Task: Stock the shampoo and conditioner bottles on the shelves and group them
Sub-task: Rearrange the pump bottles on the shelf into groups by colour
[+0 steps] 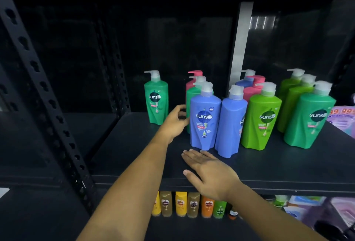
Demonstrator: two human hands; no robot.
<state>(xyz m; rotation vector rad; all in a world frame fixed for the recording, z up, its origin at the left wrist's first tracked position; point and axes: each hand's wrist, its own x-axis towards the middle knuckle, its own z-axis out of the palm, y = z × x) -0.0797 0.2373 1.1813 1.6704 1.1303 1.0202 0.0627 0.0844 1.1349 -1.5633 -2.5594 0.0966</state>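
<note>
Black metal makes up the shelf we are stocking, with a perforated upright slanting down its left side. Our left hand reaches far in, fingers curled loosely around the left edge of the front blue bottle; whether they actually grip it or a dark green bottle just behind, we cannot tell, because the blue one hides the fingertips. Our right hand lies flat and relaxed, palm down, fingers spread on the shelf just near of the blue bottle, holding nothing.

All the pump bottles stand upright. A lone green bottle sits apart to the left, farther back. A pink bottle stands behind the dark green one. A second blue bottle stands touching the first on its right, turned so its label faces away. Next right comes a lime bottle, with another pink bottle and a third blue bottle behind it. Farther right a green bottle stands in front of two lime bottles. A purple pack shows at the right edge.

Below, on the lower shelf, a row of small bottles in yellow, brown, orange and green stands side by side
</note>
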